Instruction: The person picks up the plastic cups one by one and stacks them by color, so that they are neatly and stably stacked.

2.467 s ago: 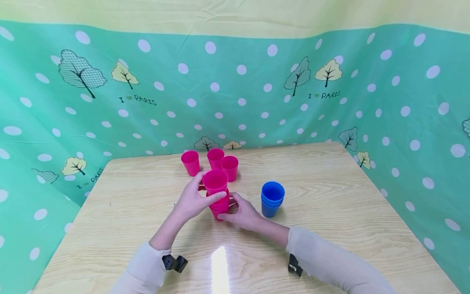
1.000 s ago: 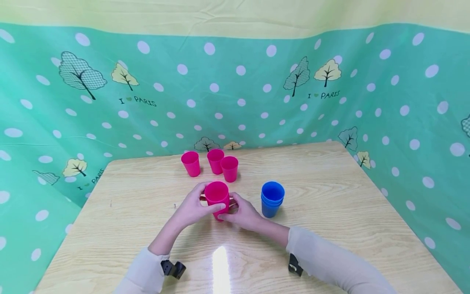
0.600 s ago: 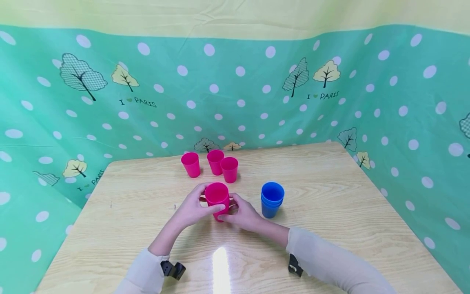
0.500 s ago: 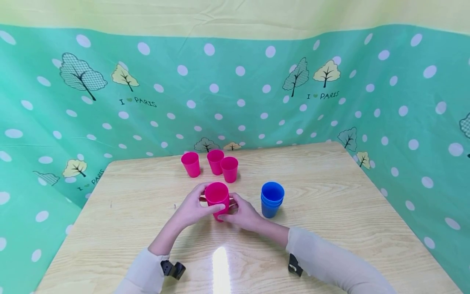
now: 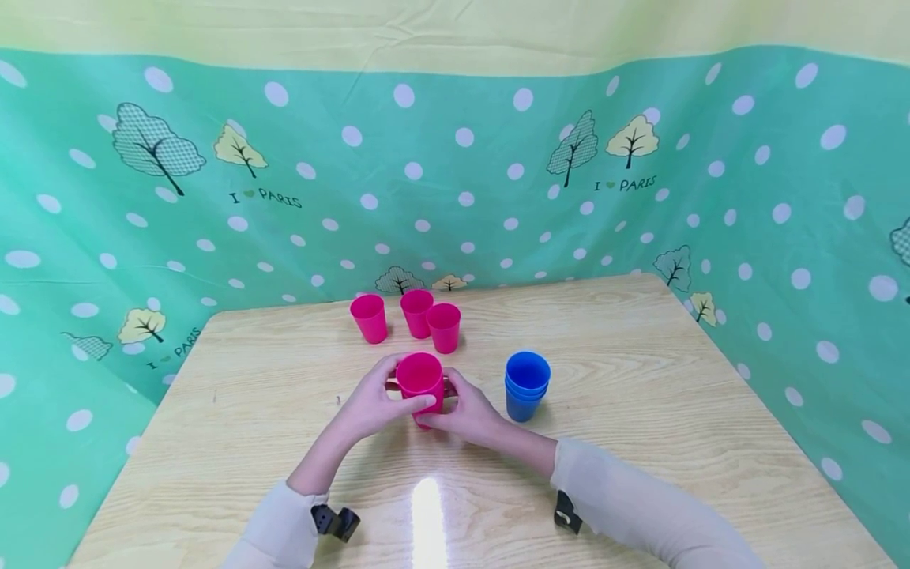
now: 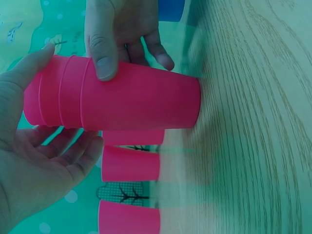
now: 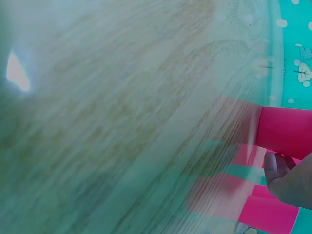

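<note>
A stack of several nested pink cups (image 5: 419,378) stands upright on the table in front of me, its layered rims plain in the left wrist view. My left hand (image 5: 373,401) grips the top cup from the left, thumb across its near side and fingers behind. Lower down, my right hand (image 5: 469,411) holds the stack from the right, its thumb (image 6: 104,63) lying on the cup wall below the rims. In the right wrist view the bottom of the stack (image 7: 285,129) sits at the tabletop, with part of the right hand (image 7: 292,183) beside it.
Behind the stack stand three single pink cups: one at the left (image 5: 370,320), one at the back (image 5: 415,310) and one nearer (image 5: 445,329). Nested blue cups (image 5: 526,387) are right of my right hand. A dotted green cloth (image 5: 455,182) borders the wooden table (image 5: 640,379).
Since the earliest frame, my left hand has lowered a pink cup into the stack. During the last half second, the right hand has shifted slightly left along it; the left hand has stayed put.
</note>
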`<state>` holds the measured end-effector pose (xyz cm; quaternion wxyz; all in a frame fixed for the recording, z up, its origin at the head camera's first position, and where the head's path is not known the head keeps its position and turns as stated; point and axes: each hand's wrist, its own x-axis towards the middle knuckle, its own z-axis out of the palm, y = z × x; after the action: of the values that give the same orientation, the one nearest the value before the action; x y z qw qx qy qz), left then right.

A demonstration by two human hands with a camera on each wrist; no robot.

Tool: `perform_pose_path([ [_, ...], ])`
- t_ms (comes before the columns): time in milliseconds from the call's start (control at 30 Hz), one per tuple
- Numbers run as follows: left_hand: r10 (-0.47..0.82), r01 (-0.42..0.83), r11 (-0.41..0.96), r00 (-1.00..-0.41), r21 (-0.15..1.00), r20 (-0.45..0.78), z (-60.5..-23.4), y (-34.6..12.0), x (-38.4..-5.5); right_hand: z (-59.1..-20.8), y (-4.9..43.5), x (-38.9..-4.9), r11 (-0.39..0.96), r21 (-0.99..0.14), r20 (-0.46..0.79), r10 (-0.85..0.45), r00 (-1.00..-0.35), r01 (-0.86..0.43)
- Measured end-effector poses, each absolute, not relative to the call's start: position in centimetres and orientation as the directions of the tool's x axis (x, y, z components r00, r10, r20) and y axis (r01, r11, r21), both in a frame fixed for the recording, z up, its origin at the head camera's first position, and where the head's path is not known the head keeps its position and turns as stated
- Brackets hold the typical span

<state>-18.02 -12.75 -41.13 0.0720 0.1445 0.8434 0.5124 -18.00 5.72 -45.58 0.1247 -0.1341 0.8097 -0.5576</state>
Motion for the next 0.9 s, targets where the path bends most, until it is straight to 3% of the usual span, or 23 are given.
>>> perform_pose_path([
  [900, 0.350, 0.196, 0.442, -0.936, 0.875, 0.033, -40.4, -15.0, -18.5, -45.4, 5.7, -18.0, 0.372, -0.927, -0.093, -0.335, -0.938, -0.041],
])
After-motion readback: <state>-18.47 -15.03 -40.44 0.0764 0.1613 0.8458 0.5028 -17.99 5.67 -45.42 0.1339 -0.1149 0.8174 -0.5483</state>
